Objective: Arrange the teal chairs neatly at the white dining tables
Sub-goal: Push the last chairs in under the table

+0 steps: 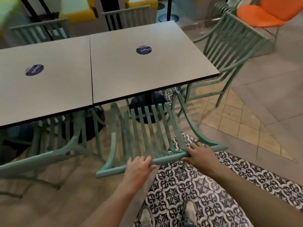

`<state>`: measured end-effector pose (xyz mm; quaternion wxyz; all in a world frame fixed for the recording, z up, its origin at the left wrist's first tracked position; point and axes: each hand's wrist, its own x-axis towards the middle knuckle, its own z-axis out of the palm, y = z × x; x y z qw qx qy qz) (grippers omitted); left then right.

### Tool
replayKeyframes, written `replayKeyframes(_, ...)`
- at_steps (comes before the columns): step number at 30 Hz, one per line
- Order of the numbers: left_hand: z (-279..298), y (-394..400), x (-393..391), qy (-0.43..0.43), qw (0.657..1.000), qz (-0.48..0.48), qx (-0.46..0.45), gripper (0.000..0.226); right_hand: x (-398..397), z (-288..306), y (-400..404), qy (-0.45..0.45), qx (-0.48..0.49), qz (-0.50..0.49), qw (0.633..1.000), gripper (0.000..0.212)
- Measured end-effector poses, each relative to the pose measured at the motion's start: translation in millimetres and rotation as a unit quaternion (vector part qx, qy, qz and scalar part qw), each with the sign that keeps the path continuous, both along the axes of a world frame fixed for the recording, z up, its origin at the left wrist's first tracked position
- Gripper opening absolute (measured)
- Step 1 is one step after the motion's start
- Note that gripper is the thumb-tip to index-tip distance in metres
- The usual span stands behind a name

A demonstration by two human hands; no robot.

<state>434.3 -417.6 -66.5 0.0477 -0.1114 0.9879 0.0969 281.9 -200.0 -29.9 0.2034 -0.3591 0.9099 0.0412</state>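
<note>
Left chair: teal, tucked under the left table, back rail toward the camera.
Left table: white top, round blue sticker.
Left hand: grip clenched over the top rail of the middle chair, fingers curled round it.
Middle chair: teal, slatted back, front under the right table, tilted.
Right hand: grip grasping the same rail, further right.
Right chair: teal, at the table's right end, angled outward.
Floor: patterned black-and-white tiles underfoot.
</note>
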Motion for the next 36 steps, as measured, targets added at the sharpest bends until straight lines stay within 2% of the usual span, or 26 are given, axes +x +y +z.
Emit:
replayKeyframes(3,8,24,-18,-0.054,0.998,0.013,0.023,0.047,-21,0,21,0.002,-0.004,0.015,1.0,0.05)
replayKeyframes(6,14,47,-31,-0.068,0.997,0.022,0.04,0.044,-40,0,39,0.001,0.003,0.02,1.0,0.049)
replayKeyframes(14,13,90,-74,-0.043,0.997,0.024,0.053,0.048,-85,-5,82,0.015,-0.011,0.019,1.0,0.047)
replayKeyframes(17,4,95,-79,-0.027,0.999,0.022,0.035,0.058,-95,-7,95,0.021,-0.051,0.008,0.998,0.045)
replayKeyframes(19,0,97,-79,0.004,0.998,0.054,0.029,0.065,-101,-12,108,0.02,-0.122,-0.053,0.991,0.041)
replayKeyframes(20,3,98,-80,0.019,0.994,0.1,0.038,0.064,-107,-13,119,0.036,-0.181,-0.12,0.975,0.04)
replayKeyframes(21,3,94,-78,0.04,0.984,0.164,0.046,0.058,-111,-15,129,0.058,-0.244,-0.215,0.944,0.042)
replayKeyframes(22,5,90,-74,0.064,0.966,0.244,0.053,0.05,-116,-15,140,0.056,-0.297,-0.341,0.89,0.051)
replayKeyframes(23,6,83,-68,0.085,0.939,0.329,0.058,0.045,-123,-15,151,0.02,-0.341,-0.479,0.809,0.061)
replayKeyframes(24,6,74,-61,0.097,0.902,0.414,0.073,0.044,-129,-15,159,-0.06,-0.374,-0.6,0.705,0.068)
replayKeyframes(25,9,65,-53,0.103,0.858,0.493,0.098,0.047,-134,-17,164,-0.161,-0.403,-0.677,0.595,0.07)
replayKeyframes(26,11,56,-45,0.109,0.805,0.567,0.137,0.051,-136,-23,166,-0.257,-0.428,-0.71,0.497,0.066)
replayKeyframes(27,15,51,-39,0.115,0.745,0.63,0.186,0.054,-138,-25,166,-0.33,-0.452,-0.715,0.419,0.057)
replayKeyframes(28,19,49,-36,0.12,0.671,0.688,0.249,0.056,-140,-28,163,-0.378,-0.469,-0.705,0.374,0.046)
replayKeyframes(29,19,48,-36,0.134,0.586,0.726,0.334,0.054,-141,-29,157,-0.404,-0.485,-0.694,0.346,0.038)
replayKeyframes(31,17,49,-37,0.176,0.408,0.729,0.52,0.041,-143,-30,139,-0.423,-0.495,-0.692,0.313,0.031)
replayKeyframes(32,14,46,-39,0.193,0.341,0.713,0.581,0.037,-145,-30,130,-0.422,-0.493,-0.699,0.301,0.028)
replayKeyframes(34,6,39,-45,0.221,0.274,0.703,0.618,0.044,-148,-29,120,-0.404,-0.489,-0.721,0.28,0.02)
replayKeyframes(36,2,35,-49,0.237,0.25,0.708,0.616,0.046,-152,-30,117,-0.405,-0.477,-0.725,0.288,0.016)
